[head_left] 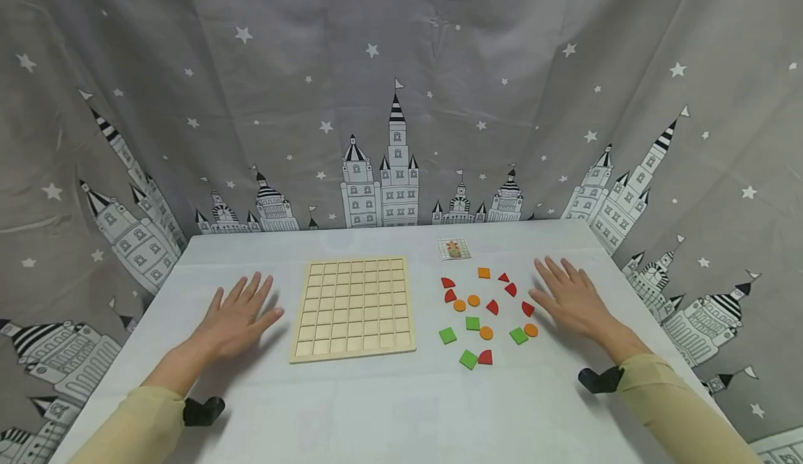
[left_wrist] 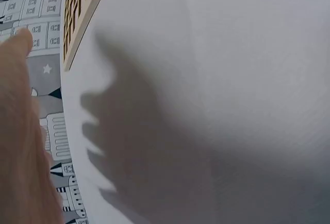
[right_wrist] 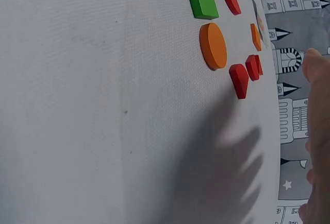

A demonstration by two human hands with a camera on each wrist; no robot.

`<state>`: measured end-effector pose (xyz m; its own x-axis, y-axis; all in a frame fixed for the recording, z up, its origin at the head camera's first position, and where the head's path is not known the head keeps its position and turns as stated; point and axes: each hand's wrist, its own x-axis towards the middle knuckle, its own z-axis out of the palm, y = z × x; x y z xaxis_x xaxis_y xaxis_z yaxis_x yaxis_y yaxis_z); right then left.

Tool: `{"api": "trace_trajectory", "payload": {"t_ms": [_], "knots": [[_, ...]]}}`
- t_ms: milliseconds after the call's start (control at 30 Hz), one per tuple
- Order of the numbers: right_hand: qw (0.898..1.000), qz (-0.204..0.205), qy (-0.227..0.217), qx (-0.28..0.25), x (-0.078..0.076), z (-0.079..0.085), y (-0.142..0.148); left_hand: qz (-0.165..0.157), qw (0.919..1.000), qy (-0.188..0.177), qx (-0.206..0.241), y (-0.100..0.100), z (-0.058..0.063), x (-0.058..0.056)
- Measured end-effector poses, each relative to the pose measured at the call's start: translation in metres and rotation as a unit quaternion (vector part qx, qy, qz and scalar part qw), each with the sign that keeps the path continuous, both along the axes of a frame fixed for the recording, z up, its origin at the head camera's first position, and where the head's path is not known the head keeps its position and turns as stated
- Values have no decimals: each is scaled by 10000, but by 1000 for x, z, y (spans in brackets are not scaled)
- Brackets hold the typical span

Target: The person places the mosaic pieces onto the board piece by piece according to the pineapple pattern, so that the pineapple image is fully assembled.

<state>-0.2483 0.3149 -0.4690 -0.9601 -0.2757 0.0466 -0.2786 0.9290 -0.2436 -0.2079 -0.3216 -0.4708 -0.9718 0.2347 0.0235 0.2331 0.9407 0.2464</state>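
My left hand is spread with straight fingers over the white table, left of a wooden grid board with bare square cells. In the left wrist view its shadow falls on the cloth, near a corner of the board. On the other side my right hand hovers with fingers extended, its thumb close to a red quarter-circle piece. Neither hand holds anything. Between board and right hand lie scattered flat pieces: green squares, orange discs, red quarter-circles and an orange square.
Behind the pieces lies a small picture card with a grid and a coloured figure. The table has a white cover. A grey curtain printed with castles and stars hangs along its back and sides.
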Motion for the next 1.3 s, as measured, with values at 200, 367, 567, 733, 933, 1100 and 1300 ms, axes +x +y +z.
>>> {"api": "trace_trajectory", "payload": {"t_ms": [200, 367, 567, 733, 933, 1100, 1300], "knots": [[9990, 143, -169, -399, -5, -4, -6, -508, 9963, -304, 617, 11, -2, 4], [9957, 111, -407, -829, -11, -4, -13, -637, 9912, -582, 1002, 19, -6, 10], [9907, -90, -718, -1151, -18, -3, -23, -718, 9892, -602, 1129, 24, -11, 12], [9899, -224, -794, -1154, -27, -5, -26, -803, 9899, -551, 1032, 23, -16, 13], [9893, -349, -781, -1182, -36, -8, -28, -856, 9906, -500, 938, 22, -20, 15], [9870, -394, -757, -1361, -41, -9, -27, -778, 9920, -530, 846, 24, -20, 15], [9840, -505, -742, -1541, -46, -8, -27, -671, 9938, -487, 737, 28, -19, 17]]}}
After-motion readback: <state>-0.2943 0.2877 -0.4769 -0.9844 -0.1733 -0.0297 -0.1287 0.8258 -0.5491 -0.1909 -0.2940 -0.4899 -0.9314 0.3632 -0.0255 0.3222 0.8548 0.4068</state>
